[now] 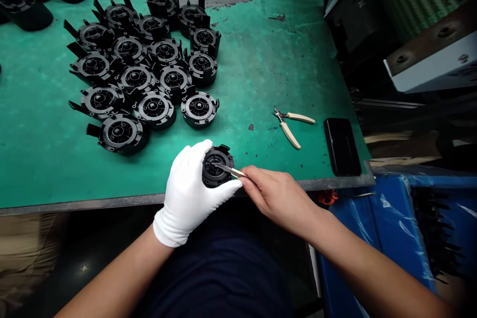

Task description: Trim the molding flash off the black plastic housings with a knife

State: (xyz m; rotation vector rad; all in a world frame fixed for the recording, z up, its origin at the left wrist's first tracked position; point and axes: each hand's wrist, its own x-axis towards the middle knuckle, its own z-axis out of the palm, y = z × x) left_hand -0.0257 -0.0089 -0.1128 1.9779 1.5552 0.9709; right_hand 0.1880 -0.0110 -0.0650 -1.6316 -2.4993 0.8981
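Note:
My left hand (192, 189), in a white glove, grips a round black plastic part (214, 175) by its side near the table's front edge. The part's ringed face is turned up toward me. In my bare right hand (281, 196) is a knife (231, 170) with a thin metal blade and a pale handle, mostly covered by my fingers. Its blade tip lies over the middle of the part's face; whether it touches cannot be made out. Several similar black parts (152, 107) stand grouped on the table to the left, many with upright tabs.
Pale-handled nippers (288, 126) lie spread on the green table (253, 74), with a black phone (342, 146) farther right. Taller black cylinders (28, 10) stand at the back left. Below the table at right is a blue plastic-lined container (391, 223) with black parts.

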